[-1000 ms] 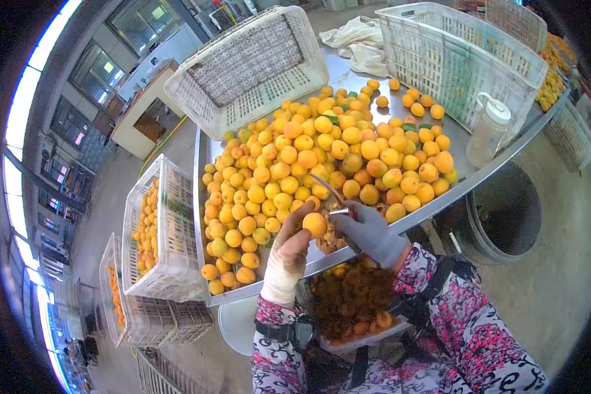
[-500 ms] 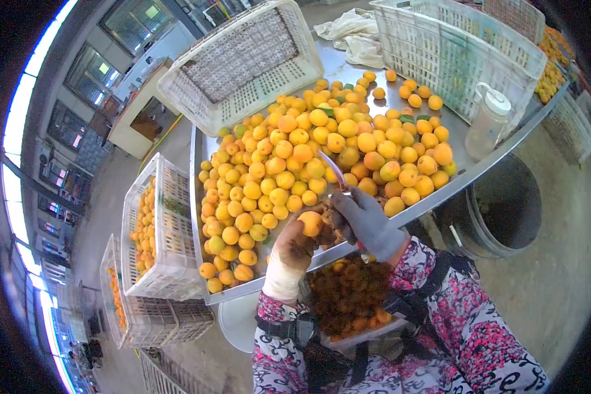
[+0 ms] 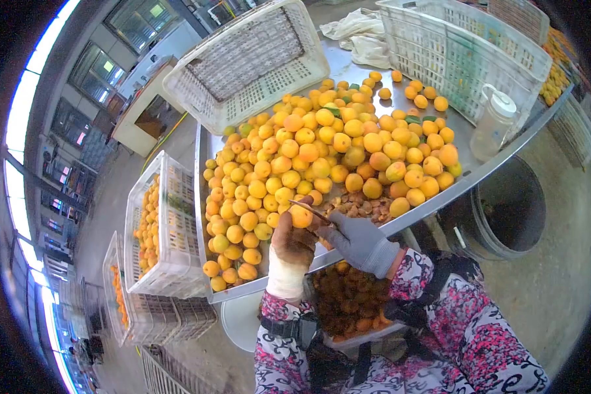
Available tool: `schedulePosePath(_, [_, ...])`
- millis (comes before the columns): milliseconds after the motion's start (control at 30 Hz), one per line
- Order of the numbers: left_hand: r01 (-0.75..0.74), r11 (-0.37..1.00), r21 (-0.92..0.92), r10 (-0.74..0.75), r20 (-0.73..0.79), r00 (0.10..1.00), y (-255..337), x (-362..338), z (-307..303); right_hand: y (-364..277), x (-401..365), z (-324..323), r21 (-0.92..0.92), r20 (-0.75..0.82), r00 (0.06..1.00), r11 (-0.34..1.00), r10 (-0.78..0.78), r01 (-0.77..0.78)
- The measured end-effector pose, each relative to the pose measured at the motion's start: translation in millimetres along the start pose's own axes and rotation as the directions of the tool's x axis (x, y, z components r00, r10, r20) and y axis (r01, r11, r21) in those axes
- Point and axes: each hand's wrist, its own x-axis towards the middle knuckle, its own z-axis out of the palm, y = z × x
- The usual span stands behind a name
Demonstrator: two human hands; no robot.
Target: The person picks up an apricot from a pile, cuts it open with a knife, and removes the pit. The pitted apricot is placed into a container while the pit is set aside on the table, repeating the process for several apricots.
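Note:
My left hand (image 3: 293, 244), stained dark and wrapped in white at the wrist, is closed around an apricot (image 3: 301, 217). In my right hand (image 3: 361, 243), which wears a grey glove, is a thin knife (image 3: 312, 210); its blade lies against the top of that apricot. A big heap of apricots (image 3: 289, 154) covers the metal table (image 3: 400, 226) just beyond both hands. Beside my right hand is a small pile of brown apricot pits (image 3: 364, 207). Below my hands, a container of dark orange fruit pieces (image 3: 348, 295) sits near my lap.
An empty white crate (image 3: 249, 65) leans at the table's back left. Another white crate (image 3: 459, 59) and a plastic bottle (image 3: 494, 125) stand at the right. Stacked crates of apricots (image 3: 167, 230) are on the left. A dark bucket (image 3: 505, 203) stands below the table's right edge.
The knife has swung from pointing up and away to lying across the apricot. Both hands have shifted a little, and the brown pits beyond the right hand are now uncovered.

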Motion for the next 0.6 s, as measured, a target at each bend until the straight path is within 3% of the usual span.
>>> schedulePosePath(67, [0.036, 0.997, 0.064, -0.044, 0.127, 0.991, 6, 3, -11, 1, 0, 4, -0.033, 0.031, 0.999, 0.999, 0.020, -0.019])
schedulePosePath(167, [-0.005, 0.989, 0.145, 0.001, 0.025, 1.000, 8, -2, -1, 2, -2, 5, -0.017, 0.004, 0.999, 0.999, 0.031, -0.031])
schedulePosePath(400, [-0.028, 0.980, 0.198, 0.028, 0.001, 1.000, 6, -5, 3, -3, -5, 8, 0.059, 0.069, 0.990, 0.990, 0.126, -0.130])
schedulePosePath(467, [-0.044, 0.983, 0.177, 0.054, -0.054, 0.997, -1, -7, 17, 4, -8, 22, 0.117, 0.098, 0.985, 0.981, 0.141, -0.152])
schedulePosePath(533, [-0.056, 0.995, 0.087, 0.063, -0.081, 0.995, -14, 0, 14, 14, -8, 43, 0.114, -0.099, 0.991, 0.991, 0.088, -0.076])
schedulePosePath(600, [-0.031, 0.999, -0.033, 0.029, -0.065, 0.997, -19, 1, 15, 19, -6, 46, 0.051, -0.097, 0.989, 0.993, 0.108, -0.104])
